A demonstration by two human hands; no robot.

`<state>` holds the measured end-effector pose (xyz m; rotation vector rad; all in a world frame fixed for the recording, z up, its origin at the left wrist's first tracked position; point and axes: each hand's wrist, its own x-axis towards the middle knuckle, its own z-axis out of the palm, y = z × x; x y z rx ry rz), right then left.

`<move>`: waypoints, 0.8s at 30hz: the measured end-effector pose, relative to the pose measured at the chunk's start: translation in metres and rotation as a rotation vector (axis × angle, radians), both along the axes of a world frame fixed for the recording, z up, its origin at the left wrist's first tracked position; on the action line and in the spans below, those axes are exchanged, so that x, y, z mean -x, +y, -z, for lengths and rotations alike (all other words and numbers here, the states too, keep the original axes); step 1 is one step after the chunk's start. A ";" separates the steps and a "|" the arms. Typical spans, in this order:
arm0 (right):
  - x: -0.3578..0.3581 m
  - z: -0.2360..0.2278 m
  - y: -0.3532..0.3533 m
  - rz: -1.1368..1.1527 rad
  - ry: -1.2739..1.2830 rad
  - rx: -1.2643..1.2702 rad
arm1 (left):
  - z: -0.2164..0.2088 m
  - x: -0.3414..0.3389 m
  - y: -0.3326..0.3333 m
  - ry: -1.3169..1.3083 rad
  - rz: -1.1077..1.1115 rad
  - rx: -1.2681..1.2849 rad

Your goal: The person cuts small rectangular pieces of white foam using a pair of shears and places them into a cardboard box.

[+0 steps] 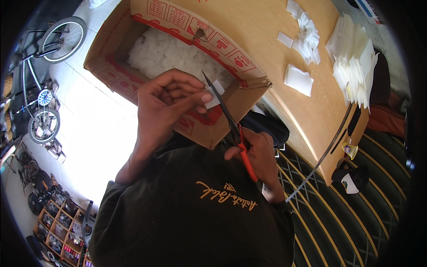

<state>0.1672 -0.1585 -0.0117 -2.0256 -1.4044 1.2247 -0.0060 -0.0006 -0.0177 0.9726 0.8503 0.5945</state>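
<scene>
My left hand pinches a small white piece, paper or thin sheet, between thumb and fingers. In my right hand is a pair of scissors with red handles and dark blades. The blades point up and to the left and lie across the white piece; whether they cut into it I cannot tell. Below both hands stands an open cardboard box with red print. Many small white pieces fill much of its inside.
On the wooden table at right lie a small white stack, scattered white strips and a large pile of white sheets. A small cup and a dark cap are near its edge. A bicycle stands at far left.
</scene>
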 end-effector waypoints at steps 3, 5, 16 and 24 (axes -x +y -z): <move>0.000 0.000 0.001 -0.001 -0.003 -0.011 | 0.000 0.001 0.000 0.004 -0.003 0.006; 0.001 0.004 -0.002 0.045 0.052 -0.018 | 0.000 0.002 0.000 0.006 -0.005 -0.004; -0.007 0.001 -0.004 -0.074 0.053 0.090 | -0.004 0.005 -0.001 0.004 -0.068 -0.042; 0.001 -0.005 -0.001 -0.107 0.000 0.074 | -0.002 0.000 -0.004 -0.048 -0.050 -0.038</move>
